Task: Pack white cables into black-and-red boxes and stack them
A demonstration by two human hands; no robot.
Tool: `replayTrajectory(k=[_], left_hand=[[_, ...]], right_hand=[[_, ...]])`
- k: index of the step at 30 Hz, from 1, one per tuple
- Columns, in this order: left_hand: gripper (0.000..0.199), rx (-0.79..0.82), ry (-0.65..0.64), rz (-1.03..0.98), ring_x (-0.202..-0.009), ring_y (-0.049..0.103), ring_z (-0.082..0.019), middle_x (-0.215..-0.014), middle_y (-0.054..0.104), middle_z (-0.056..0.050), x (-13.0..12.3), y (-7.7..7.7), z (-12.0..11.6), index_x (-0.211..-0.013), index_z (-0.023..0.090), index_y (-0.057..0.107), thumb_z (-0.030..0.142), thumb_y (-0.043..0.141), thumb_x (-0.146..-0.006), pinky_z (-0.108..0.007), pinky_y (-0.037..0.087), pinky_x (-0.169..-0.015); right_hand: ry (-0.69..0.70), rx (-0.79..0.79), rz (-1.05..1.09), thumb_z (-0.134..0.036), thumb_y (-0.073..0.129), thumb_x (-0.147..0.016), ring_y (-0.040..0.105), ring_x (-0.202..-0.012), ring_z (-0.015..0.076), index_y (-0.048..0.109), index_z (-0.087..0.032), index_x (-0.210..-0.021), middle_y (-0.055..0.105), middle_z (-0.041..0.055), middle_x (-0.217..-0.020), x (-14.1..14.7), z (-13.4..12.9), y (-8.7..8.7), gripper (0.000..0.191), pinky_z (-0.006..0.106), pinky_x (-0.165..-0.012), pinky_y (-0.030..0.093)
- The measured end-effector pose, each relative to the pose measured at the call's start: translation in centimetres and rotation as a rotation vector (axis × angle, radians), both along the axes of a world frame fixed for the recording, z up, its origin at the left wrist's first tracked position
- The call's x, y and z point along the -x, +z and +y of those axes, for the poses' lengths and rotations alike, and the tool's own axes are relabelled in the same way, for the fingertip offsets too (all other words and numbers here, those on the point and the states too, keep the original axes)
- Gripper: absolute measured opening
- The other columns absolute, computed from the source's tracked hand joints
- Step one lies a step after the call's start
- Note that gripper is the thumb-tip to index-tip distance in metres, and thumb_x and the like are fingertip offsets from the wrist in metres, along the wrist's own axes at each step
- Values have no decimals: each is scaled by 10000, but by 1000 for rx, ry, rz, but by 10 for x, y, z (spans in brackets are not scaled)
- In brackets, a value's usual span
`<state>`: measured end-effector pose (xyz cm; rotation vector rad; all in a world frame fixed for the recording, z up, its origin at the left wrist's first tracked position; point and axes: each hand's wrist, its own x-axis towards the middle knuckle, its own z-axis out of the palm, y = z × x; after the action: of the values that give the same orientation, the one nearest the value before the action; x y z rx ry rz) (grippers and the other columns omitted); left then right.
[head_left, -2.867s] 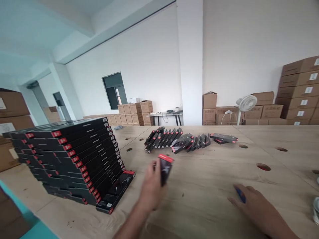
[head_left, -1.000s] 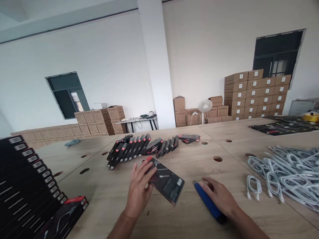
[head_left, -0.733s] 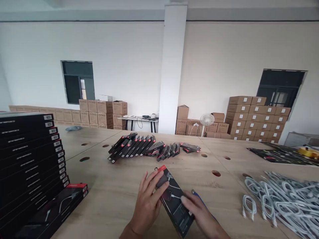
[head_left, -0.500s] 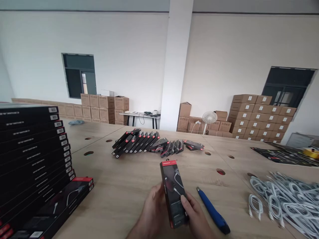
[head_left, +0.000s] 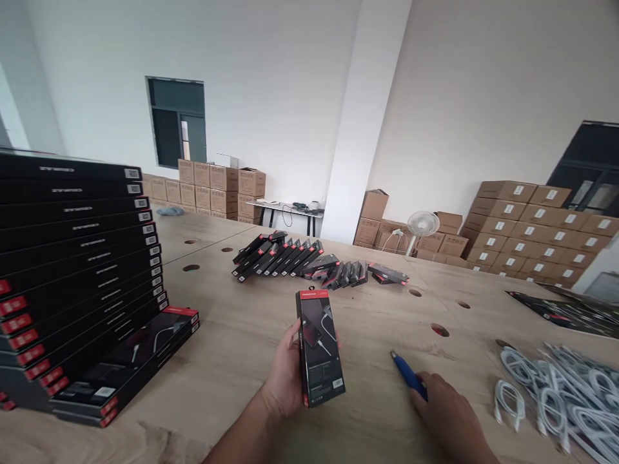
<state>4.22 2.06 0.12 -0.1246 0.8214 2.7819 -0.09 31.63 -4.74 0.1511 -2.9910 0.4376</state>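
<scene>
My left hand (head_left: 285, 370) is closed around a slim black-and-red cable box (head_left: 319, 348), which is tilted up with a cable and phone printed on the face toward me. To the right, my right hand (head_left: 447, 412) has its fingers over the rear of a blue pen-shaped tool (head_left: 409, 372) lying on the table. The tool's dark tip points away from me; its rear end is hidden under the hand. Coiled white cables (head_left: 556, 393) lie in a loose heap to the right of that hand.
A tall stack of black boxes (head_left: 77, 238) stands at the left, with two boxes (head_left: 145, 348) beside it. Several more boxes (head_left: 285, 254) lean in rows farther back. Printed black sheets (head_left: 565, 306) lie at right. The wooden table (head_left: 232, 328) has round holes.
My right hand has let go of the box and moved right onto the blue tool. My left hand now holds the box alone. The view has shifted and tilted.
</scene>
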Motion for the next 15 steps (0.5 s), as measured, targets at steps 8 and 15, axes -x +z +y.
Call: replayTrajectory(k=[8, 15], left_hand=[[603, 112, 14, -53, -711, 722, -230, -836, 777, -130, 2, -1, 0, -1009, 87, 713, 625, 449, -937, -333, 558, -738], [590, 102, 17, -88, -681, 727, -245, -816, 773, -141, -2, 6, 5, -967, 92, 712, 611, 431, -945, -370, 582, -755]], right_hand=[[563, 437, 519, -252, 543, -967, 647, -1011, 244, 602, -261, -1269, 663, 105, -1104, -33, -63, 5, 308, 376, -841, 586], [652, 380, 544, -141, 557, -936, 633, -939, 239, 584, -268, -1275, 639, 89, -1046, -44, -74, 9, 364, 359, -772, 604]])
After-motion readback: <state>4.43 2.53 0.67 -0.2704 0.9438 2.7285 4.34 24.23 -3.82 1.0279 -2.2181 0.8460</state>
